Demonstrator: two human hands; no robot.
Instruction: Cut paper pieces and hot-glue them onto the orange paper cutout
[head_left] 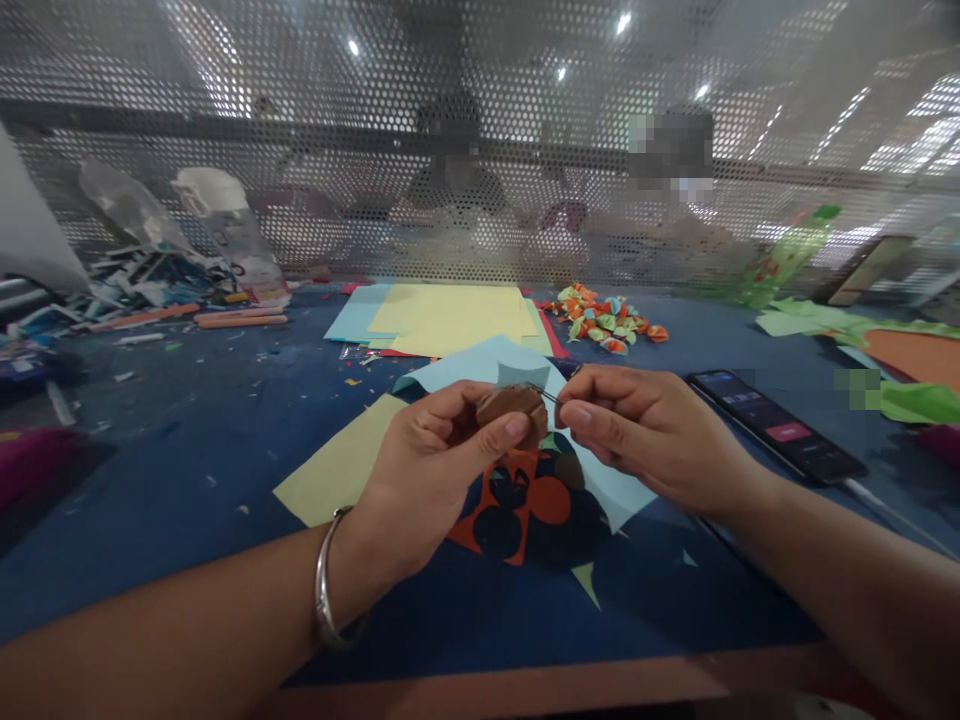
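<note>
My left hand (442, 460) pinches a round brown piece (510, 402) between thumb and fingers. Close to its right edge, my right hand (637, 430) has its fingers closed on a thin dark metal tool (550, 397), whose tip reaches the brown piece; whether it is tweezers or scissors I cannot tell. Under the hands lie light blue paper (619, 490), yellow paper (337, 465) and an orange sheet with round holes (517, 510). Beside those holes is an orange disc (550, 499).
Stacked coloured sheets (457, 315) lie at the back, with a pile of small folded paper pieces (607, 318) to their right. A phone (776, 425) with a cable is at right. Bottles (240, 240) and scraps stand left, before a perforated screen (337, 150); people sit behind it.
</note>
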